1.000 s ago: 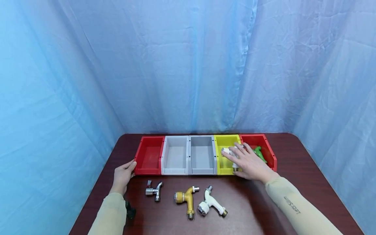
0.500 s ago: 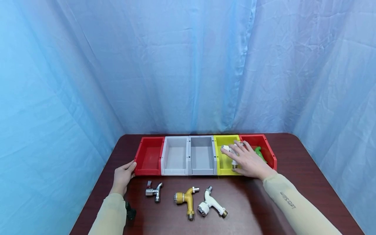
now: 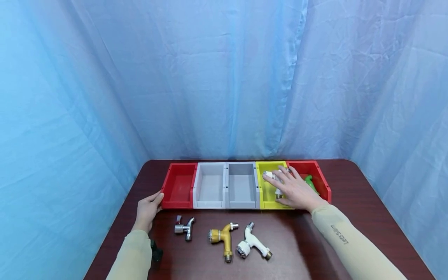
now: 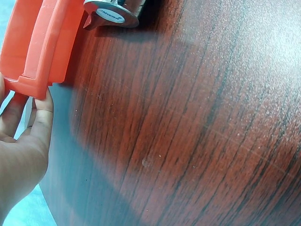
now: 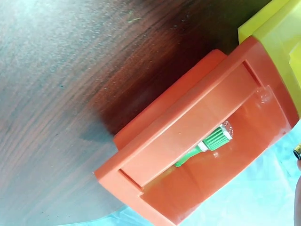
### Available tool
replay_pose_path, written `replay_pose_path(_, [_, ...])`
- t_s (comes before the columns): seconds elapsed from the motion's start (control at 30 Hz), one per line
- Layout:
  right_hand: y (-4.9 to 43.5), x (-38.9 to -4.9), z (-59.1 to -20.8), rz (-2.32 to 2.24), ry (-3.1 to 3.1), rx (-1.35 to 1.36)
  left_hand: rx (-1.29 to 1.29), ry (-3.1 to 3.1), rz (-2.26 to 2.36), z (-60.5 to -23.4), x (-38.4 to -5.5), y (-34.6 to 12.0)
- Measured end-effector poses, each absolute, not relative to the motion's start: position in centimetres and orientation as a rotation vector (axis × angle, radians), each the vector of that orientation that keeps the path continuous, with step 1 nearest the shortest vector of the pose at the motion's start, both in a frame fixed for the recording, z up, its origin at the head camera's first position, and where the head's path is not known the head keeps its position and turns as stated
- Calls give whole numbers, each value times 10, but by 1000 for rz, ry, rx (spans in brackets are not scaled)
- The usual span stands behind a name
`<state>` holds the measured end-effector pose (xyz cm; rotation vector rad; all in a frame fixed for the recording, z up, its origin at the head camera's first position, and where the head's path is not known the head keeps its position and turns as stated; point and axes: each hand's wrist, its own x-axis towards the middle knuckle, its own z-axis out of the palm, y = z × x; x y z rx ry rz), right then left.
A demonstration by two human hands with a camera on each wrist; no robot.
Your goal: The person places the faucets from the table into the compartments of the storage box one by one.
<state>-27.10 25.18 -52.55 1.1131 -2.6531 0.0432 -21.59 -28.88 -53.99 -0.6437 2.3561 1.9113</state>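
While five bins (image 3: 242,204) adjoin, the right fingers (image 3: 275,182) hold one white tap (image 3: 269,174).

A white tap (image 3: 268,175) with a round handle and a brass-coloured threaded end sits in the right hand (image 3: 298,191), partly hidden by the fingers, over the yellow plastic bin (image 3: 271,205), handle leftward, threaded end toward the near side. The leftmost red plastic bin (image 3: 177,205), open-topped, stands upright, near-left corner pinched by the left hand (image 3: 147,212).
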Motion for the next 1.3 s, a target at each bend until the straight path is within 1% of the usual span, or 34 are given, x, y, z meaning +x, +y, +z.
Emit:
replay_pose_path(0.87, [245,-279,-527,112,-2782,1067,-653,2369,1916,-545,-218,-289])
replay_pose_path(1.3, [245,-282,-526,126,-2743,1100,-666,2347,1929,-543,-217,-289])
